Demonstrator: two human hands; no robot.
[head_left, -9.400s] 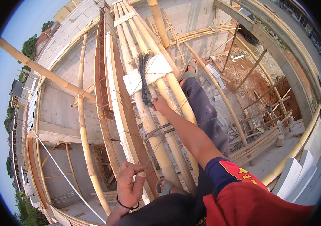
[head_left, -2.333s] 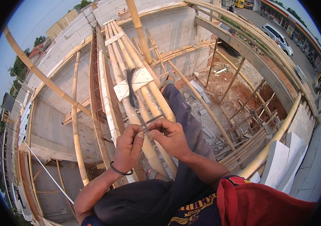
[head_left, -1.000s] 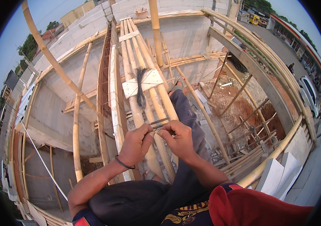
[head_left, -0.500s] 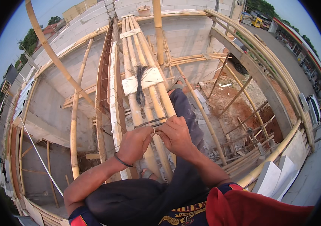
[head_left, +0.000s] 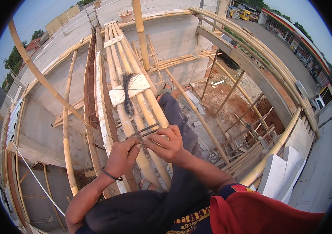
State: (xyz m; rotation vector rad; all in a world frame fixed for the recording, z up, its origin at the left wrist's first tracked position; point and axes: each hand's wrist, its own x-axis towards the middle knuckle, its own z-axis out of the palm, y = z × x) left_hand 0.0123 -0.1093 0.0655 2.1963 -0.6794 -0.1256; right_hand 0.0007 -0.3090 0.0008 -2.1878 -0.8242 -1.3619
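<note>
A dark bent steel rod (head_left: 149,128), seen as two nearly parallel bars, lies across the space just beyond my hands, above the bamboo poles (head_left: 147,113). My left hand (head_left: 123,157) pinches at the rod's left end with thumb and fingertips together. My right hand (head_left: 166,144) is closed near the rod's other side, fingers curled, close to the left fingertips. Whether a thin wire is also between the fingers is too small to tell. Farther along the poles, a bundle of dark thin wire (head_left: 127,95) rests over a pale board (head_left: 138,84).
A long reinforcing-bar cage (head_left: 92,74) between boards runs along the left. Bamboo uprights (head_left: 140,35) and braces stand around. Down to the right is a rubble-strewn floor (head_left: 228,95). White blocks (head_left: 273,175) stand at the right; a bucket (head_left: 126,16) sits on the far wall.
The view has shifted, moving the scene leftward. My hands have drawn slightly apart, and the rod now slants upward to the right instead of lying nearly level.
</note>
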